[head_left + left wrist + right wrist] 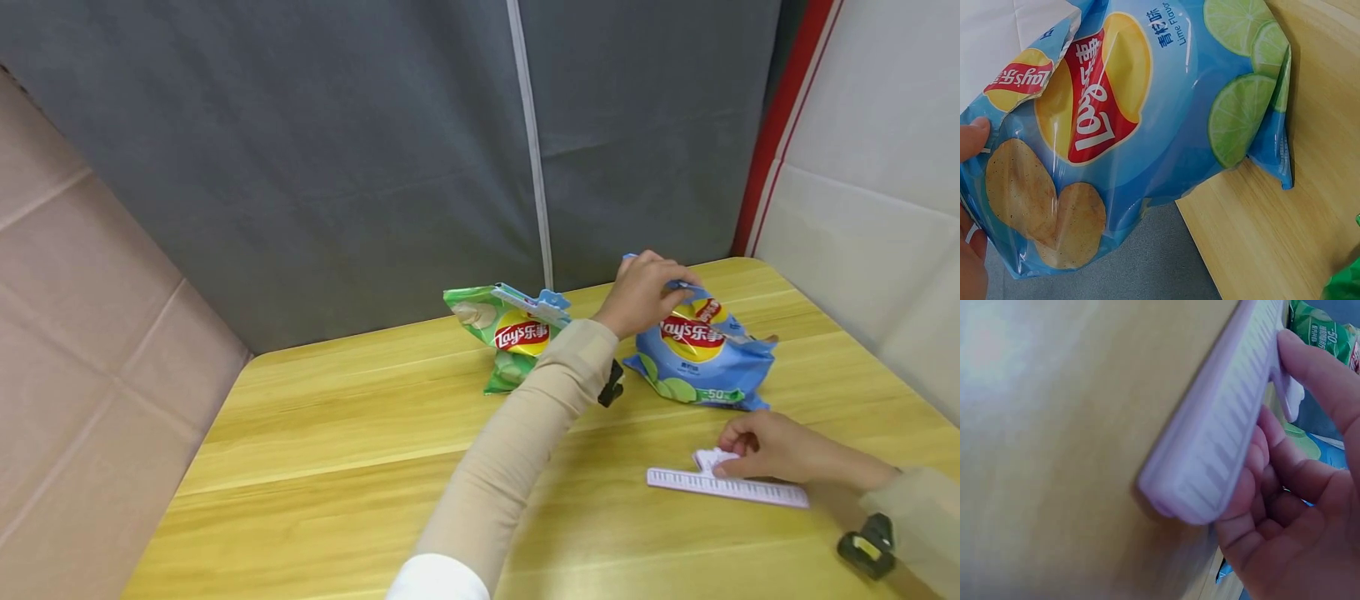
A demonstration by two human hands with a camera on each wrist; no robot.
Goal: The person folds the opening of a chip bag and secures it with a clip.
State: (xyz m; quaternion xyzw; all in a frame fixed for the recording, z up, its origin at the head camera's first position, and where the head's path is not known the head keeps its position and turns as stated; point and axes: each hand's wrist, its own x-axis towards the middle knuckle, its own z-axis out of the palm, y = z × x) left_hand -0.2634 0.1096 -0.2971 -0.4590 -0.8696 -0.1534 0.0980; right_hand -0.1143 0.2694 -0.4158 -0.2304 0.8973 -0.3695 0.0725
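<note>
A blue bag of lime chips (697, 371) stands at the back right of the table, its top partly folded over. My left hand (645, 292) pinches the bag's top edge between thumb (972, 137) and fingers. Nearer the front, my right hand (780, 450) holds a pale purple bag clip (727, 487) with a piano-key pattern by its handle. In the right wrist view, the thumb lies against the clip (1222, 431) near its handle, fingers curled on the other side. The clip's long bar is low over the table; whether it touches cannot be told.
To the left of the blue bag stands a green chip bag (517, 337) with a blue clip (551, 307) across its top, partly behind my left arm. Wooden table (330, 433) lies beneath, a grey curtain (337, 167) behind, and a white wall covering (877, 167) on the right.
</note>
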